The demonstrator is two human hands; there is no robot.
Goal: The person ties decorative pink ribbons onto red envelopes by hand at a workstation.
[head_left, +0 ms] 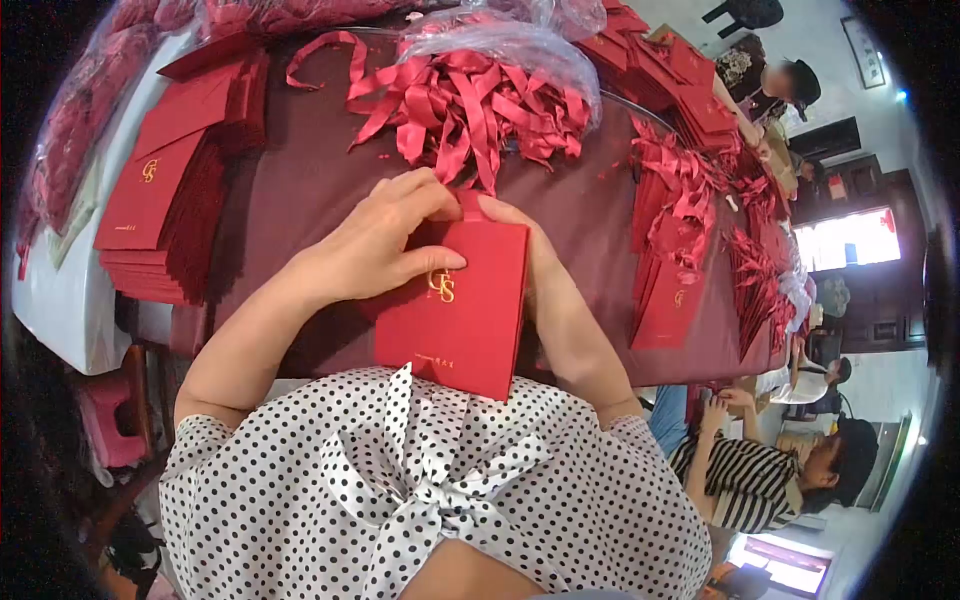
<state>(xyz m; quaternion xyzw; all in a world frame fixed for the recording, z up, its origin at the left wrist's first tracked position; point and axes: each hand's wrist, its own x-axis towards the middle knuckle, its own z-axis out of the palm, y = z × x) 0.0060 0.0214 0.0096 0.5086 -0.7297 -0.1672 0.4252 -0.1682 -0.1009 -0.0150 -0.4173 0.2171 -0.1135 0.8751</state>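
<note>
A flat red paper gift bag (465,310) with a gold logo stands upright before my chest, its lower edge close to my polka-dot top. My left hand (385,240) is closed on its upper left, the thumb lying across the front by the logo. Around the upper right edge, my right hand (530,245) grips the bag, with most of its fingers hidden behind. Between both hands, a piece of red ribbon (474,205) shows at the bag's top. Just beyond lies a heap of loose red ribbons (480,110), partly in clear plastic.
Stacked red bags (160,200) stand at the left of the dark red tablecloth (300,170). Bags with ribbons (675,230) lie at the right. A person in a striped shirt (745,485) sits at lower right; another person (765,85) is across the table.
</note>
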